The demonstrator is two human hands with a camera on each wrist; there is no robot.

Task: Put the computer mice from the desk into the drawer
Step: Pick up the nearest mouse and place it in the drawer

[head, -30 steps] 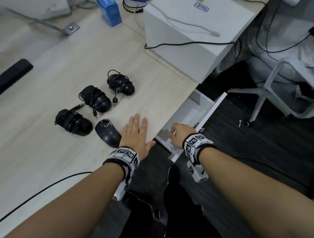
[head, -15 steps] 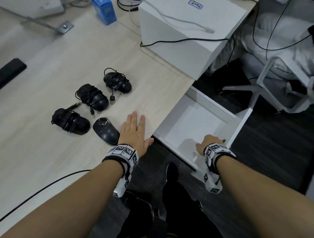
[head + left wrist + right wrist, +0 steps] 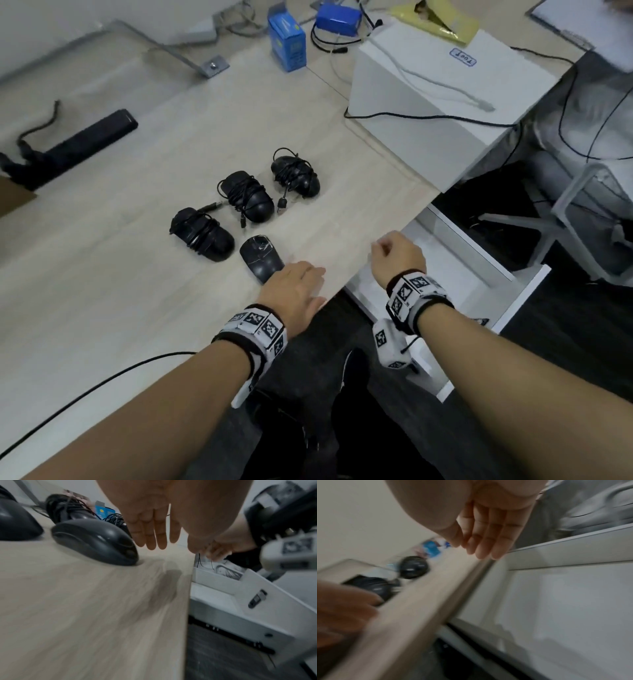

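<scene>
We see left hand (image 3: 295, 287) flat, empty, beside nearest mouse (image 3: 262, 259) on desk (image 3: 102, 291). Right hand (image 3: 397, 257) relaxed, empty, above open drawer (image 3: 527, 291).

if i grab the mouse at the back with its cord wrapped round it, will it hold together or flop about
The back mouse is probably a rigid, light shell. Its cord is wound tightly around the body, so it should mostly lift as one bundle. The plug hangs free on the desk and will likely dangle.
</scene>
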